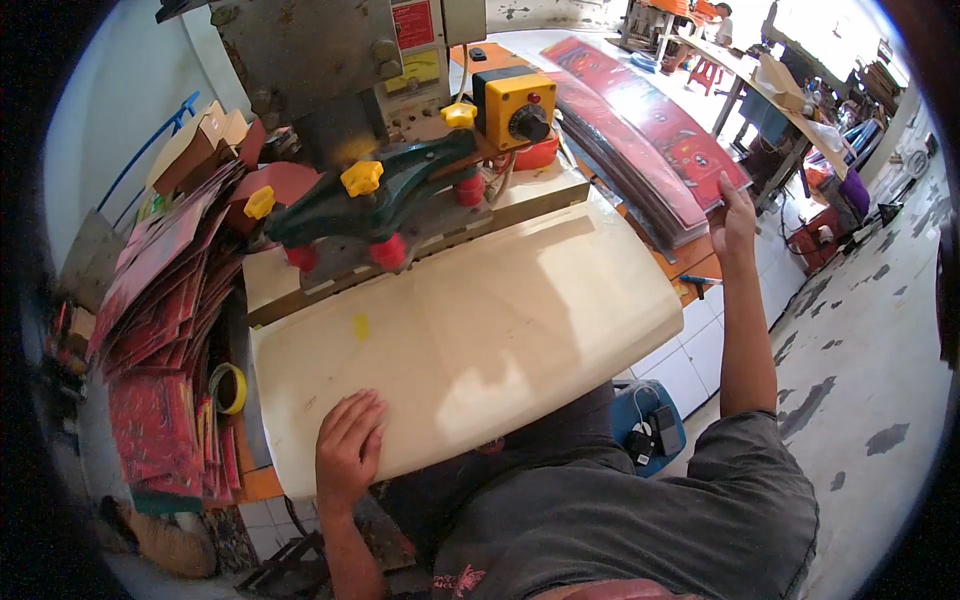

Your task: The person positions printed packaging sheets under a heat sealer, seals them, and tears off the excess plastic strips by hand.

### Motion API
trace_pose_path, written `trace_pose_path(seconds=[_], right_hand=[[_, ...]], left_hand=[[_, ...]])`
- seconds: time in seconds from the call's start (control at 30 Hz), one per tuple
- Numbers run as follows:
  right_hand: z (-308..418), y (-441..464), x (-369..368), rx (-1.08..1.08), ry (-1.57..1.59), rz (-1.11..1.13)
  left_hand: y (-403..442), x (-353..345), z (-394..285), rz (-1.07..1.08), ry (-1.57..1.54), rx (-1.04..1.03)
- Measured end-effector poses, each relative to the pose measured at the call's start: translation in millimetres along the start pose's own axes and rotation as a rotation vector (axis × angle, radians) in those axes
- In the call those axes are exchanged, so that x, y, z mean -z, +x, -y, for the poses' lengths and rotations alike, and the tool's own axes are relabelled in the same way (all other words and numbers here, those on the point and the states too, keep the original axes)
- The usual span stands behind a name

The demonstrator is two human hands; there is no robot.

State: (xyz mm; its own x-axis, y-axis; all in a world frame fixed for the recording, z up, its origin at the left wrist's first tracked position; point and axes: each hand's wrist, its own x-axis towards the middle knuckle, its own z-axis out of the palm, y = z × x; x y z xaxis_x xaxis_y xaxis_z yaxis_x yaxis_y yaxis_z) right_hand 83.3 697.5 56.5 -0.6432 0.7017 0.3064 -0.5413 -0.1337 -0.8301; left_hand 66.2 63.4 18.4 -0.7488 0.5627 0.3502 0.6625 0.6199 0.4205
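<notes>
My left hand (350, 440) lies flat, palm down, on the near left of a cream-coloured work surface (400, 390). At the right, my right hand (733, 215) pinches the near corner of a red printed plastic sheet (690, 150). That sheet is on top of a stack of similar sheets (640, 195) to the right of the machine. Behind the cream surface is a press machine (300, 80) with a dark green clamp bar (400, 200), yellow knobs and red feet. The right thumb is partly in view at the sheet's edge.
A yellow control box (515, 108) with a black dial is fixed beside the press. Untidy piles of red printed sheets (165, 350) stand at the left, near a yellow tape roll (229, 388). A blue bin (650, 430) holds a charger. A person (722, 25) sits far back.
</notes>
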Motion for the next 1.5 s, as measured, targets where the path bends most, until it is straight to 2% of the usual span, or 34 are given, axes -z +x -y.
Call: trace_pose_path(seconds=[0.1, 0.2, 0.3, 0.4, 0.47, 0.53, 0.6, 0.67, 0.73, 0.77, 0.8, 0.83, 0.9, 0.93, 0.97, 1.0, 1.03, 1.1, 1.17, 1.23, 1.27, 1.3, 1.37, 1.4, 1.43, 1.47, 1.5], right_hand=[[12.5, -14.1, 6.1, 0.092, 0.047, -0.116], [18.9, -22.1, 46.4, 0.167, 0.144, -0.171], [34.6, -54.2, 64.7, 0.142, 0.217, -0.304], [25.6, -71.8, 131.4, 0.105, 0.266, -0.358], [19.2, -89.1, 148.1, 0.082, 0.269, -0.487], [0.3, -97.2, 218.6, 0.04, 0.391, -0.158], [-7.0, -107.3, 243.1, -0.011, 0.497, -0.029], [1.2, -126.2, 206.3, 0.018, 0.483, -0.306], [5.8, -133.7, 198.9, -0.012, 0.458, -0.336], [3.4, -133.4, 201.9, 0.009, 0.551, -0.226], [3.2, -134.8, 202.8, 0.02, 0.512, -0.237], [0.5, -133.6, 214.4, 0.003, 0.518, -0.147], [-3.5, -132.6, 224.7, -0.021, 0.533, -0.045], [-1.2, -133.4, 225.7, -0.043, 0.498, 0.107], [-1.5, -131.9, 226.2, -0.062, 0.46, 0.256], [-6.8, -129.4, 225.5, -0.068, 0.463, 0.26], [-14.3, -128.5, 225.5, -0.009, 0.191, -0.081], [-20.2, -130.5, 226.9, 0.042, -0.094, -0.424], [-20.0, -128.1, 229.3, -0.117, 0.12, -0.115], [-29.3, -118.4, 232.2, -0.116, 0.024, -0.136], [-25.9, -115.0, 221.2, -0.192, 0.154, 0.027], [-21.1, -113.3, 203.7, -0.271, 0.284, 0.186], [-16.9, -109.0, 165.6, -0.288, 0.127, 0.137], [-18.4, -111.6, 144.6, -0.148, -0.099, 0.085], [-20.2, -116.7, 123.1, -0.01, -0.329, 0.042], [-18.6, -120.2, 98.8, 0.023, -0.445, 0.105], [-13.2, -122.5, 72.6, 0.033, -0.509, 0.139]], left_hand=[[-1.4, -1.0, -0.2, 0.0, 0.017, 0.012], [-1.9, -2.2, 1.0, -0.001, 0.012, 0.004], [-0.4, -2.0, 0.1, -0.003, -0.012, 0.022], [3.5, -3.0, -0.6, -0.018, -0.062, 0.02], [9.3, -3.3, -7.7, -0.026, -0.166, 0.041], [15.1, -3.1, -12.2, -0.046, -0.181, 0.04], [18.4, -2.1, -15.3, -0.068, -0.194, 0.05], [22.6, -1.4, -17.8, -0.095, -0.264, 0.004], [25.3, 0.3, -21.4, -0.142, -0.273, 0.01], [26.3, 1.0, -22.5, -0.153, -0.342, 0.019], [25.5, 1.9, -23.0, -0.166, -0.411, 0.025], [24.0, 1.0, -21.4, -0.181, -0.401, 0.034], [21.4, -3.7, -14.4, -0.184, -0.669, 0.046], [19.7, -5.0, -12.2, -0.194, -0.662, 0.052], [17.8, -6.5, -10.3, -0.205, -0.792, 0.06], [16.0, -8.0, -9.0, -0.212, -0.923, 0.069], [14.4, -9.1, -7.0, -0.213, -0.921, 0.074], [10.4, -9.3, -2.9, -0.199, -1.089, 0.128], [9.0, -5.9, -0.9, -0.188, -1.144, 0.129], [5.3, -1.6, -0.3, -0.195, -1.221, 0.138], [-1.0, -3.6, 2.6, -0.176, -1.232, 0.159], [-9.9, -6.7, 7.1, -0.328, -1.227, 0.321], [-22.4, -7.0, 14.7, -0.546, -1.386, 0.437], [-23.6, -2.3, 20.8, -0.623, -1.562, 0.389], [-27.6, 11.9, 30.1, -0.394, -1.563, 0.225], [-24.4, 18.5, 23.3, -0.414, -1.443, 0.184], [-25.8, 19.2, 20.0, -0.485, -1.257, 0.342]])
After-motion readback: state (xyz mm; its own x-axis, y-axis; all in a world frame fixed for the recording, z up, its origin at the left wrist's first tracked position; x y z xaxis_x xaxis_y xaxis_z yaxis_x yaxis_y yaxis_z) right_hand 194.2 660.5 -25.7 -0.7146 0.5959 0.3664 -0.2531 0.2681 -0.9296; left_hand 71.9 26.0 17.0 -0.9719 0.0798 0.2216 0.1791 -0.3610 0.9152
